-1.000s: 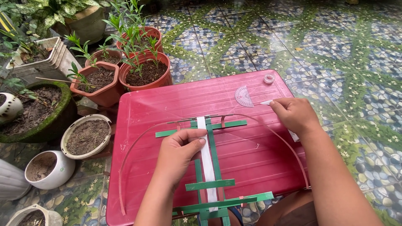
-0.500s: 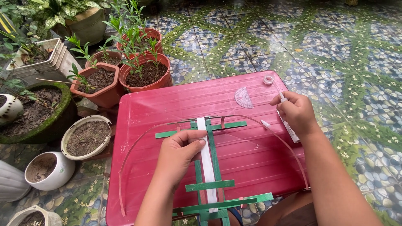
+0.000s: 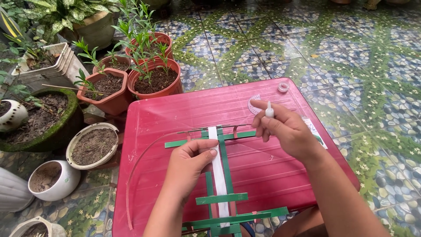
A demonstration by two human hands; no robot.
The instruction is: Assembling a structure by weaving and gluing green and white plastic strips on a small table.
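A home patio or garden yard: the floor (image 3: 351, 48) is laid with blue pebble-patterned tiles crossed by green bands, and terracotta plastic pots (image 3: 153, 81) of seedlings and white ceramic pots (image 3: 52, 180) of soil crowd the left edge of a red plastic worktop (image 3: 175, 109).

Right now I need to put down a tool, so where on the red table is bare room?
Free: the red table far strip behind the green frame, and its left side inside the thin curved strip. Crowded: the middle under the left hand and right hand.
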